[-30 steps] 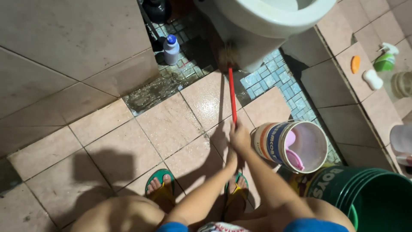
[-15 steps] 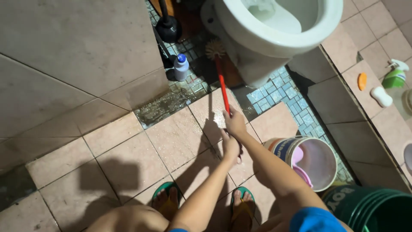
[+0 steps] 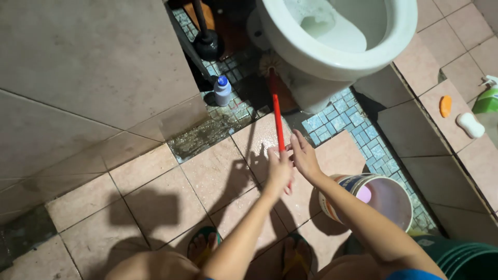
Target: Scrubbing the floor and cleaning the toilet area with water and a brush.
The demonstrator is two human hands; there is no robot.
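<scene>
I hold a brush with a long red handle (image 3: 277,118). My left hand (image 3: 279,168) grips the lower end of the handle. My right hand (image 3: 303,155) rests on the handle just beside it, fingers spread along it. The bristle head (image 3: 270,62) presses against the outer side of the white toilet bowl (image 3: 332,54), low near its base. The floor tiles (image 3: 259,137) under the handle look wet.
A small white bottle with a blue cap (image 3: 222,90) and a black plunger (image 3: 206,42) stand left of the toilet. A pale bucket (image 3: 386,199) with a pink scoop and a green bucket (image 3: 467,259) sit at right. Soaps (image 3: 469,124) and a spray bottle (image 3: 487,98) lie on the ledge.
The brush head shifted right, in against the toilet's side. My right hand slid back down the handle next to the left hand and loosened its fingers. The view tilted up.
</scene>
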